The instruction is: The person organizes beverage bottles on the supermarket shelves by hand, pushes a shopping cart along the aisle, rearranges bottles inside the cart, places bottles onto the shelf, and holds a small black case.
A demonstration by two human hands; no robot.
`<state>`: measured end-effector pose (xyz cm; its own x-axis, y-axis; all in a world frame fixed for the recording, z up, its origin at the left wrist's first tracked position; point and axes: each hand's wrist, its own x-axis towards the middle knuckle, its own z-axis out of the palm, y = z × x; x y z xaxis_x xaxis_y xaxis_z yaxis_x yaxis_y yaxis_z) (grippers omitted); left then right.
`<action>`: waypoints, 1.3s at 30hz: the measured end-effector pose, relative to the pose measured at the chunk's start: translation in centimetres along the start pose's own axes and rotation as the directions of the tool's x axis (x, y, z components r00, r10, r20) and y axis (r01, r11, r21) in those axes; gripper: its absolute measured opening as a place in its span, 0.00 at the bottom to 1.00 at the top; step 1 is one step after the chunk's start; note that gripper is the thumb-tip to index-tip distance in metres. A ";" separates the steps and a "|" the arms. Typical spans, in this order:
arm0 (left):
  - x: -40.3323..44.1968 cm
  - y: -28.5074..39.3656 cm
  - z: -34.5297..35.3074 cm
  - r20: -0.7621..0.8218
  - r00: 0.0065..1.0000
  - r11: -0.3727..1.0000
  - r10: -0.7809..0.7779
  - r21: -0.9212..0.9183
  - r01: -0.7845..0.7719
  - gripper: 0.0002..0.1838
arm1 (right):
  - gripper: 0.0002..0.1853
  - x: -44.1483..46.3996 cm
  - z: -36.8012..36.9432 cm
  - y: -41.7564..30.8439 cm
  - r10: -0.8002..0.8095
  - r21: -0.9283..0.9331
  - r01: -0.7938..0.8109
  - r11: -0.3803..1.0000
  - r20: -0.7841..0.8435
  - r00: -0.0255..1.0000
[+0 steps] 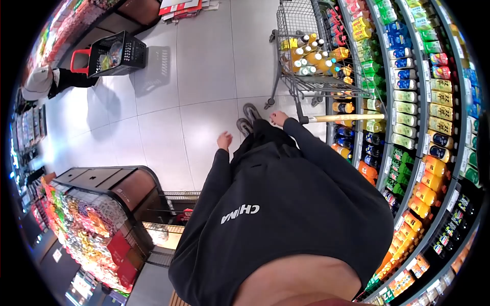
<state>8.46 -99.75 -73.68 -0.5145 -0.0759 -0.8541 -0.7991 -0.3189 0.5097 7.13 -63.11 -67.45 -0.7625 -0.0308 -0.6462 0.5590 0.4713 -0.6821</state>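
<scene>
My left hand (223,141) hangs at my left side, its fingers loosely apart, holding nothing. My right hand (278,119) is in front of my right hip with its fingers curled in, and I see nothing in it. Just to its right, apart from it, is the pale handle bar (347,118) of a wire shopping cart (297,15). Several bottles (311,57) stand in the cart, many with orange or yellow contents and white caps.
Shelves of bottled drinks (406,107) line my right side. A black basket (133,53) with a red handle is at the far left beside a person in a white cap (38,84). A display of packaged goods (84,219) stands at lower left. Red and white boxes (184,7) lie ahead.
</scene>
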 end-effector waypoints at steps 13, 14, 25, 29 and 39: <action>5.2 15.5 -4.5 0.214 0.977 -0.277 -0.018 0.937 -0.210 0.28 | 0.15 19.6 -1.2 -3.5 0.118 0.050 -0.113 0.992 -0.128 0.985; 6.6 18.0 -3.3 0.197 0.980 -0.316 -0.008 0.930 -0.190 0.28 | 0.15 20.5 -2.7 -4.0 0.156 0.142 -0.143 0.979 -0.083 0.984; 22.6 37.6 25.5 0.384 0.921 0.457 -0.068 0.832 -0.313 0.23 | 0.14 22.5 -9.7 -5.0 0.318 0.549 -0.137 0.824 -0.250 0.915; 26.7 38.7 36.1 0.535 0.825 0.294 -0.182 0.830 -0.473 0.20 | 0.14 21.7 -9.3 -2.7 0.606 0.871 -0.264 0.415 -0.048 0.794; 32.0 44.8 62.2 0.504 0.652 0.102 -0.567 0.828 -0.551 0.15 | 0.18 23.8 -8.3 -8.3 0.823 0.980 -0.123 0.158 -0.061 0.565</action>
<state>-63.16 -57.71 -71.76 -0.0394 0.6074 -0.7934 -0.0558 0.7915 0.6087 -18.34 -60.48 -74.30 0.0087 0.4244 -0.9054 0.5013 -0.7853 -0.3633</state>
